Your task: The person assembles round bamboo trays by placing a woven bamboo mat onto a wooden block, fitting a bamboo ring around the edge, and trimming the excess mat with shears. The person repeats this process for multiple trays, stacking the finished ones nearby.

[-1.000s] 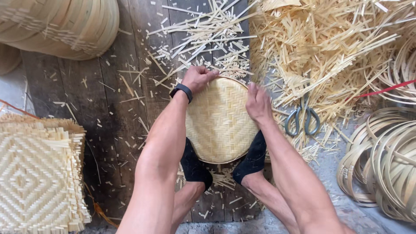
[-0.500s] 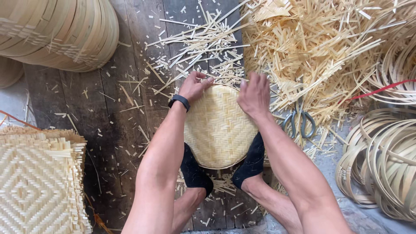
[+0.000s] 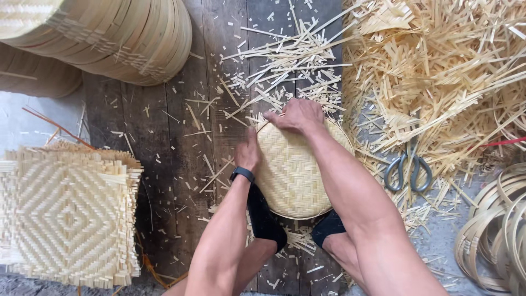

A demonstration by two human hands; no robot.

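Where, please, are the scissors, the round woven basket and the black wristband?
scissors [image 3: 408, 171]: head view, on the handle loops.
round woven basket [image 3: 293, 175]: head view, on its woven middle.
black wristband [image 3: 241, 174]: head view, on the band at the left wrist.

Basket-weaving workshop, floor-level. Worn plank floor [image 3: 164, 164] littered with bamboo offcuts [image 3: 438, 71]; stacked woven mats [image 3: 66, 214] left, finished baskets [image 3: 120, 38] far left, scissors [image 3: 408, 167] and coiled rims [image 3: 493, 235] right.

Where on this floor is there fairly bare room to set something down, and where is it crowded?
Barest: the dark plank strip between the stacked woven mats and the left hand, under the stacked baskets, with only small offcuts. Crowded: the strip pile, scissors and hoops beyond the right hand.
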